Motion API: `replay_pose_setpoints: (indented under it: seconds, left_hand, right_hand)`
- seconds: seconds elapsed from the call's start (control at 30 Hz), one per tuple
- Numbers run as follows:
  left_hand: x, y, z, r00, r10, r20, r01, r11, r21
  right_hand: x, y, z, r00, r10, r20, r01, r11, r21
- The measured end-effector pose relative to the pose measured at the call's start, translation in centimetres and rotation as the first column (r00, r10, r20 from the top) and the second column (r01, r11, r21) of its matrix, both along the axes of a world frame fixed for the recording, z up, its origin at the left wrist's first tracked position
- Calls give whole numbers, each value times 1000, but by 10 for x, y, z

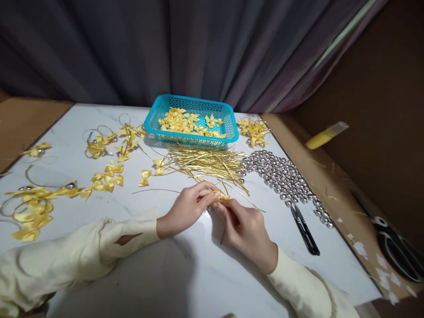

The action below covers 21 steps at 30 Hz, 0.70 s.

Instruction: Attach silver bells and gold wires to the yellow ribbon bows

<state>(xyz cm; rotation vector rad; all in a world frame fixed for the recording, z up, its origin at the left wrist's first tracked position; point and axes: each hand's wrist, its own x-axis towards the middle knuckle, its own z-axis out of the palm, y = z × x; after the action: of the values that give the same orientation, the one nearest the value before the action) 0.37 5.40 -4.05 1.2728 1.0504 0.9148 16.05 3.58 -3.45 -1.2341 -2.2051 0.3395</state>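
Both hands meet over the middle of the white table, their fingertips pinched together. A small yellow ribbon bow (225, 197) shows between them, partly covered by the fingers. My left hand (188, 204) is closed on one side of the bow, and my right hand (247, 227) grips it from the other. A gold cord end hangs below the right fingers. Just beyond the hands lies a heap of gold cords (205, 162). Two loose yellow bows (145, 177) rest left of that heap.
A blue basket (150, 123) of yellow bows stands at the back. Silver bells (281, 174) spread to the right, with black thread snips (304, 232) in front. Bows with cord loops (33, 207) lie left, more (253, 131) at back right. Black-handled scissors (397, 251) lie far right.
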Motion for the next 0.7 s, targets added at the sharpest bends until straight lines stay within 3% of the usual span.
replay_pose_setpoints:
  seconds: [0.1, 0.17, 0.27, 0.33, 0.43, 0.57, 0.63, 0.7]
  left_hand:
    - [0, 0, -2, 1000, 16, -18, -16, 1000, 27]
    - [-1, 1, -4, 999, 32, -24, -31, 999, 43]
    - [-1, 1, -3, 999, 36, -21, -35, 998, 47]
    - [-1, 1, -1, 1000, 25, 6, -26, 999, 40]
    - [-1, -1, 1, 997, -33, 66, 32, 999, 15]
    - [-1, -2, 0, 983, -125, 131, 131, 991, -36]
    - [-1, -1, 0, 976, -143, 164, 150, 988, -33]
    - [-1, 0, -1, 967, -156, 200, 163, 986, -21]
  right_hand:
    - [-2, 3, -1, 988, -126, -89, 117, 988, -99]
    - [-1, 7, 2, 959, -210, -191, 152, 948, -279]
    - [4, 16, 8, 872, -299, -387, -7, 784, -621]
    - [8, 23, 13, 811, -348, -470, -130, 676, -725]
    - [11, 30, 16, 774, -368, -515, -288, 520, -804]
    - [7, 29, 12, 740, -324, -589, -539, 237, -808]
    - [4, 28, 8, 716, -338, -611, -592, 172, -788]
    - [3, 27, 6, 678, -365, -638, -629, 161, -760]
